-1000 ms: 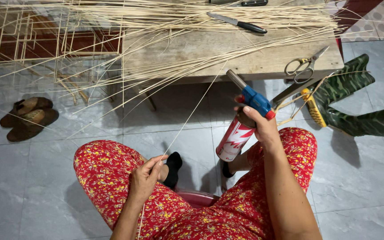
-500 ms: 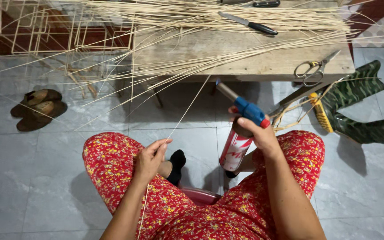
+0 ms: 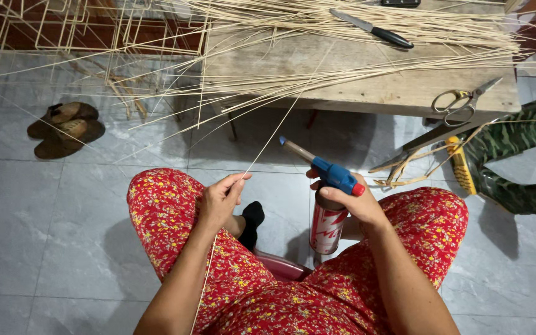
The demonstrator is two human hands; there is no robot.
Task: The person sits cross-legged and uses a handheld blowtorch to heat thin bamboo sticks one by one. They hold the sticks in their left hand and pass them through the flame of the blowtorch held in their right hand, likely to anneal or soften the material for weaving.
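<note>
The left hand (image 3: 218, 201) is pinching a thin bamboo strip (image 3: 274, 133) between the thumb and the first fingers, which are pressed together on it just above the left knee. The strip is running in one long slanted line: from the pinch it is going up and to the right toward the wooden bench (image 3: 367, 93), and below the hand it is passing down along the forearm and over the red flowered trousers (image 3: 169, 205). So its long axis is lying diagonally, from low left to high right, across the space in front of the person

The right hand (image 3: 358, 205) is closing around the top of a gas torch (image 3: 330, 205), with the fingers wrapped on the blue head and the red and white can hanging under it, between the knees. The metal nozzle is pointing up and to the left, and its tip is sitting near the strip, just to the right of it and a little above the pinching fingers, but apart from it; I cannot see any flame

The free part of the strip is therefore lying between the two hands, nearer to the nozzle than to anything else. On the bench a knife (image 3: 373, 29), scissors (image 3: 460, 102) and a heap of loose strips (image 3: 342, 25) are lying well apart from both hands
</note>
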